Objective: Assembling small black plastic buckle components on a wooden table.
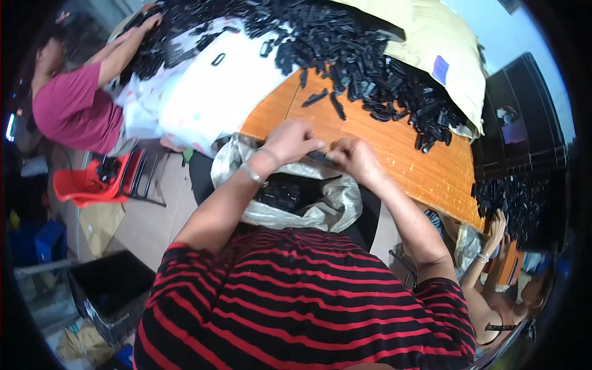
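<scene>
My left hand [291,142] and my right hand [357,160] come close together at the table's near edge, fingers pinched. A small black plastic piece [317,155] shows between them, gripped from both sides; its details are too small to make out. Just below my hands, a silvery woven sack [342,200] lies open in front of me. More black pieces [280,194] rest inside it. Beyond my hands, a large heap of black plastic pieces [364,68] spreads across the wooden table [401,160], with a few lying loose near its edge.
A person in a maroon shirt [74,114] reaches into the heap at far left, near a white sheet [209,86]. Another person's hand [497,227] is by black pieces at right. A red chair [92,182], a black crate [111,290] and a big pale sack [431,43] stand around.
</scene>
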`<action>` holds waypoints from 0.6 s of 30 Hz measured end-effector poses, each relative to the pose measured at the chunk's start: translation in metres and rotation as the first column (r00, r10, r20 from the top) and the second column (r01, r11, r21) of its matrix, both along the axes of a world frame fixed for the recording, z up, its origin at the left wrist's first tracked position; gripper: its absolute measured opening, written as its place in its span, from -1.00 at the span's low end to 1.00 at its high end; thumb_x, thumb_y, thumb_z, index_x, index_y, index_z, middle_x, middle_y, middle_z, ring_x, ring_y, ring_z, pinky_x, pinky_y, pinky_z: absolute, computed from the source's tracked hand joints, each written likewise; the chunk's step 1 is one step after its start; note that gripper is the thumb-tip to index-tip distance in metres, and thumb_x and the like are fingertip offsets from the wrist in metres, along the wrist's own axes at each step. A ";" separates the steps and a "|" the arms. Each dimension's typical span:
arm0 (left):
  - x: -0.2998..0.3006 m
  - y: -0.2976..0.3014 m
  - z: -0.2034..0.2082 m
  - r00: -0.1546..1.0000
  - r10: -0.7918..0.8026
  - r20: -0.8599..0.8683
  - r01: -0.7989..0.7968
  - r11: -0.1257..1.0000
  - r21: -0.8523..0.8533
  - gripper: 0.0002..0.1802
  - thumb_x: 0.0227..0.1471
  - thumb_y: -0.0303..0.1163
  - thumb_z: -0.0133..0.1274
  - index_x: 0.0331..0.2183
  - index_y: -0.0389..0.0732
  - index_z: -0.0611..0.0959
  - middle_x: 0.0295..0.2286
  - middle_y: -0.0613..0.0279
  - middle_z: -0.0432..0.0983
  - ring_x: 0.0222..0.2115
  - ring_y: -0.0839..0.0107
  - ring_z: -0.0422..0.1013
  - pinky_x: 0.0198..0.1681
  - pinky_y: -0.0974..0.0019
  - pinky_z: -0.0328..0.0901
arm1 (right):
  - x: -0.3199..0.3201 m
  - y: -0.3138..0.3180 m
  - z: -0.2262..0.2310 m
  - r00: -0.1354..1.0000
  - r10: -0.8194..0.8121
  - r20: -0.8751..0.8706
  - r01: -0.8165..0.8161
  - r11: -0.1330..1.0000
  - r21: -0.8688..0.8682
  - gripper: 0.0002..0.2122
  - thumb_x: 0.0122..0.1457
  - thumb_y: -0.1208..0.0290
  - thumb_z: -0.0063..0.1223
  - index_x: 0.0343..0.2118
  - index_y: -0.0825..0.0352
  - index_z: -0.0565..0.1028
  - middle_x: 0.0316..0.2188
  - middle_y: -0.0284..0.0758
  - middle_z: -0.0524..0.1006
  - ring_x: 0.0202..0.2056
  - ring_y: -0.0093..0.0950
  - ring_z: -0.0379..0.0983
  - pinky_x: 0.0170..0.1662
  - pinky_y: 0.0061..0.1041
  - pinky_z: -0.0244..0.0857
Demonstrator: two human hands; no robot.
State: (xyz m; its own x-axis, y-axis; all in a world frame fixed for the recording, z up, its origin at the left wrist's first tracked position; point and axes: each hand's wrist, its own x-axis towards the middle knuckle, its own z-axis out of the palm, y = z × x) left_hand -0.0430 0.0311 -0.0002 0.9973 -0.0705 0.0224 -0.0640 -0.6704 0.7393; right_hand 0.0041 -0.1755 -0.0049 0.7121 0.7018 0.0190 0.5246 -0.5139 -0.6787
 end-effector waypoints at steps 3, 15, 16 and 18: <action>0.004 -0.006 0.022 0.997 -0.017 -0.077 0.012 0.998 -0.069 -0.75 -0.15 -0.25 0.17 -0.57 -0.25 0.60 -0.53 0.01 0.51 -0.42 0.12 0.45 -0.35 0.13 0.32 | -0.002 -0.010 0.032 0.980 -0.121 -0.160 0.125 0.992 0.015 -0.86 0.07 0.41 0.14 -0.42 0.40 0.53 -0.61 -0.25 0.49 -0.56 -0.50 0.41 -0.45 -0.47 0.31; 0.063 -0.028 0.004 0.882 -0.153 0.446 -0.018 0.935 0.355 -0.82 -0.23 -0.52 0.16 -0.46 -0.18 0.51 -0.40 0.20 0.38 -0.29 0.17 0.32 -0.26 0.20 0.27 | 0.065 -0.045 0.018 0.806 -0.274 0.524 0.387 0.915 -0.117 -0.87 -0.01 0.53 0.09 -0.35 0.36 0.48 -0.36 -0.15 0.47 -0.37 -0.10 0.45 -0.30 -0.27 0.36; 0.059 -0.028 0.003 0.884 -0.151 0.442 -0.018 0.934 0.356 -0.82 -0.23 -0.52 0.16 -0.46 -0.18 0.51 -0.40 0.20 0.38 -0.29 0.17 0.32 -0.26 0.20 0.27 | 0.067 -0.045 0.016 0.843 -0.238 0.481 0.299 0.953 -0.051 -0.86 -0.02 0.57 0.09 -0.34 0.37 0.48 -0.36 -0.15 0.47 -0.36 -0.11 0.45 -0.29 -0.28 0.35; 0.052 -0.026 0.000 0.897 -0.123 0.424 -0.001 0.960 0.281 -0.84 -0.23 -0.52 0.16 -0.48 -0.20 0.52 -0.44 0.18 0.39 -0.31 0.16 0.33 -0.28 0.17 0.27 | 0.068 -0.045 0.013 0.878 -0.197 0.437 0.209 0.978 0.020 -0.84 -0.03 0.60 0.09 -0.33 0.38 0.48 -0.36 -0.16 0.47 -0.34 -0.12 0.45 -0.28 -0.30 0.35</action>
State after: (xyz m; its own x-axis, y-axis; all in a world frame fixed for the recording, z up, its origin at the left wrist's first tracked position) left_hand 0.0095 0.0047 -0.0003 0.8851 -0.1957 0.4222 -0.3827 -0.8222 0.4213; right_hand 0.0721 -0.2201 0.0085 0.7635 0.5476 0.3424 0.6457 -0.6558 -0.3911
